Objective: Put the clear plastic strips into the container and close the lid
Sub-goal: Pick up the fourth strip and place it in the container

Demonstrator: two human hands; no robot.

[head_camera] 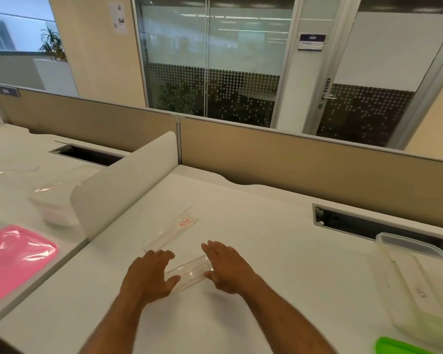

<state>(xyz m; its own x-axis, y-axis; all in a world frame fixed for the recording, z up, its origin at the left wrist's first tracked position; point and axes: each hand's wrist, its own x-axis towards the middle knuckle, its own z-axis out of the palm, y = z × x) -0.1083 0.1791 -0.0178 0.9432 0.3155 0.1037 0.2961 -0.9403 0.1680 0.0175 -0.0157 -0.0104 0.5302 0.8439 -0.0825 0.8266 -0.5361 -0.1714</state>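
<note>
Two clear plastic strips lie on the white desk. The far strip [173,229] carries a red label and lies free. The near strip [189,273] sits between my hands. My left hand [149,275] rests over its left end with fingers spread. My right hand [228,268] hovers at its right end, fingers extended; neither hand has closed on it. A clear container [417,274] with a whitish lid lying on or against it stands at the desk's right edge.
A white divider [123,185] separates this desk from the left one, which holds a pink lid [16,261] and clear containers [54,200]. A cable slot [368,226] runs behind the container. A green lid [399,347] shows at bottom right. Beige partition at the back.
</note>
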